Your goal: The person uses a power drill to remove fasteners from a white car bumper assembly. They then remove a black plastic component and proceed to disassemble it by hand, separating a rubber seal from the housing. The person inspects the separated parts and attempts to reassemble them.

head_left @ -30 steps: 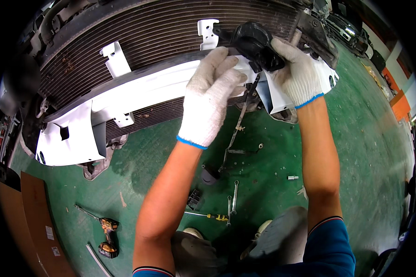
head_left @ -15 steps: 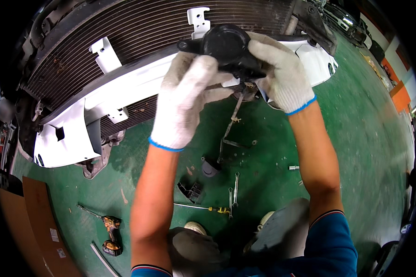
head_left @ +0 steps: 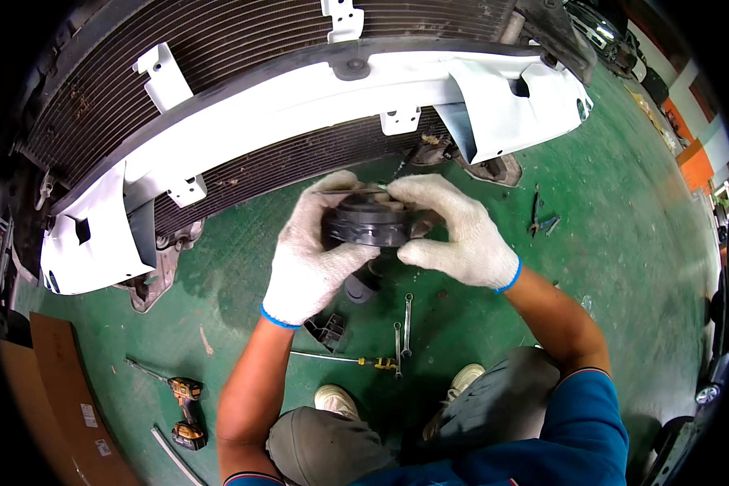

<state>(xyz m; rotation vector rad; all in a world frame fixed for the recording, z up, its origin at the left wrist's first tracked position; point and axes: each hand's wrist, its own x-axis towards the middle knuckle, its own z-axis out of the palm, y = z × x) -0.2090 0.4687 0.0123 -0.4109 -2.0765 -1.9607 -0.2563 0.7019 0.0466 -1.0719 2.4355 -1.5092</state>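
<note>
A round black car horn [head_left: 368,224] is held between both gloved hands in front of my body, turned edge-on and slightly blurred. My left hand [head_left: 309,257], in a white knit glove with a blue cuff, grips its left side, thumb below and fingers above. My right hand [head_left: 458,236], gloved alike, closes on the right side; its fingertips are partly hidden behind the part. Just beyond the hands runs a white bumper beam [head_left: 292,97] across a dark finned radiator [head_left: 243,49].
On the green floor [head_left: 243,267] lie a cordless drill [head_left: 186,401], a yellow-handled screwdriver [head_left: 373,363], two wrenches [head_left: 407,324], a dark plastic piece [head_left: 328,330] and pliers [head_left: 535,212]. Cardboard [head_left: 65,389] stands at left. A parked car [head_left: 595,36] is at the far right.
Both hands have come down and nearer to me with the car horn, away from the beam. The horn has turned from its round face to its edge.
</note>
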